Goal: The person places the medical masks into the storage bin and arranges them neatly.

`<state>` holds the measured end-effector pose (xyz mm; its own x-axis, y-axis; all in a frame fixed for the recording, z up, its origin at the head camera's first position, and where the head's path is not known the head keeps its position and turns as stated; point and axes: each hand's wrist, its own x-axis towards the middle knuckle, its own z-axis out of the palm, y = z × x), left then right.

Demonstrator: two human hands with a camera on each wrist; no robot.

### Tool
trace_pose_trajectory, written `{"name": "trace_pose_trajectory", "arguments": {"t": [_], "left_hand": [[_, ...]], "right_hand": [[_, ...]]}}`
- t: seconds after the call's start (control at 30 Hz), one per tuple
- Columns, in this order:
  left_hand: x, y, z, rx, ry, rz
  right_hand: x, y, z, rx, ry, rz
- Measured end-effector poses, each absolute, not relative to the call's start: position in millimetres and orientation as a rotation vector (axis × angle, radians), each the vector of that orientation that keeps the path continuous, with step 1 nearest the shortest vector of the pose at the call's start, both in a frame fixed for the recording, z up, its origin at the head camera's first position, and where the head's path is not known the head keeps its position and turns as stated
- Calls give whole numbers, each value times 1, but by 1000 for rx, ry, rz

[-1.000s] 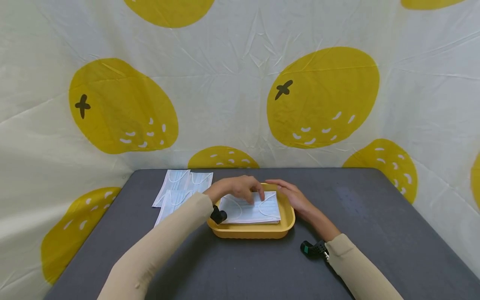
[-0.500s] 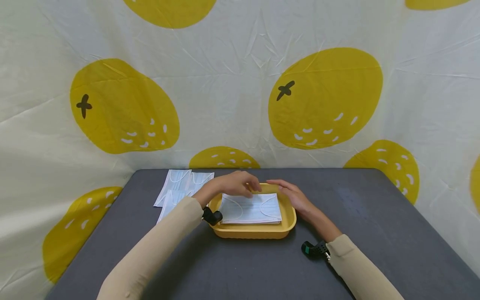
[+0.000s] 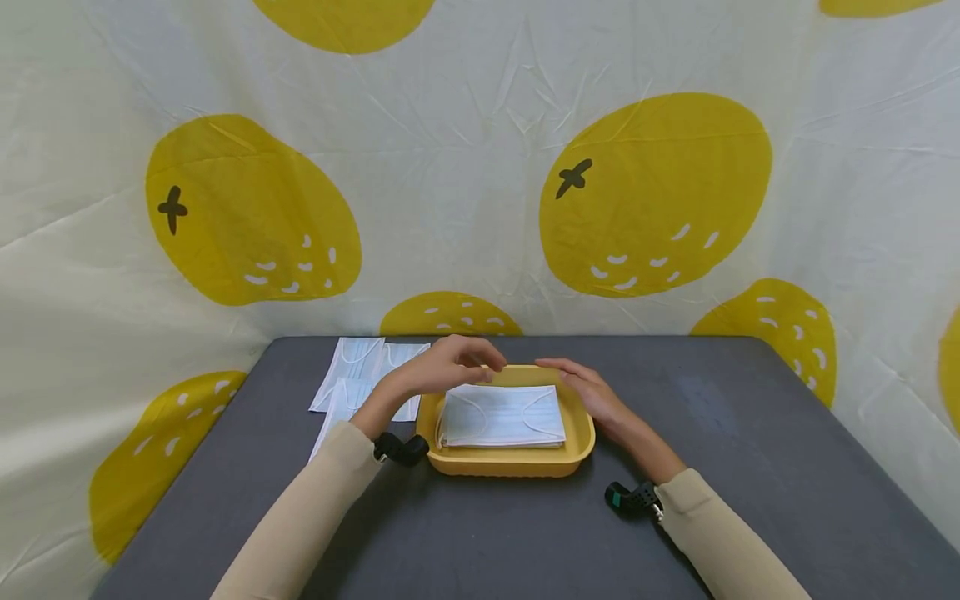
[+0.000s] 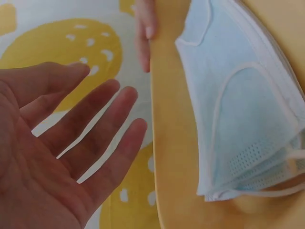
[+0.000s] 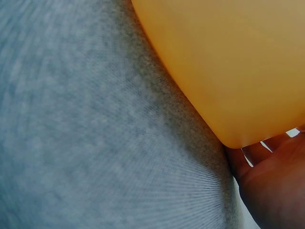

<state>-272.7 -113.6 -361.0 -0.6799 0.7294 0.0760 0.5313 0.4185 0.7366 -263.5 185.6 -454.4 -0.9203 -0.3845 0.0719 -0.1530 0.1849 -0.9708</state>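
Observation:
A stack of pale blue face masks (image 3: pixel 501 417) with white ear loops lies in a yellow tray (image 3: pixel 504 467). Over the tray's back left corner hovers my left hand (image 3: pixel 454 364), its fingers loosely spread and holding nothing. In the left wrist view the palm of that hand (image 4: pixel 71 138) is apart from the tray's rim and the masks (image 4: pixel 248 90). My right hand (image 3: pixel 588 392) rests along the tray's right side with extended fingers. The right wrist view shows fingers of this hand (image 5: pixel 276 162) against the outside of the tray (image 5: pixel 233 81).
Several more face masks (image 3: pixel 352 367) lie overlapped on the dark grey table (image 3: pixel 480 542), left of the tray; my left forearm covers part of them. A white curtain (image 3: pixel 450 192) with yellow fruit prints hangs behind the table's far edge.
My left hand has lifted off the stacked masks and moved left and back toward the tray's rear corner. My right hand has stayed at the tray's right side.

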Motion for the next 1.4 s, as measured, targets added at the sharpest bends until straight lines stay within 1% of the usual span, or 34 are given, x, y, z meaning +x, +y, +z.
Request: {"name": "trace_pose_trajectory", "arguments": {"t": [0.37,0.7,1.03,1.27,1.4], "left_hand": [[-263,-165,-377,766,2455,1600],[-262,-225,-400,392,2593,1808],[-258,-275,-411,119,2769,1830],[-257,-296,-422,-148,2970,1602],[-258,-305,-430,-225,3025,1480]], "right_hand": [[-263,186,-454,-535,2283,-1820],[-263,186,-455,-524,2264,-1821],[-263,186,-455,-535,2252,-1838],[-262,185,-455,-532,2220,-1865],[-261,186,-455,-520,2235,-1852]]}}
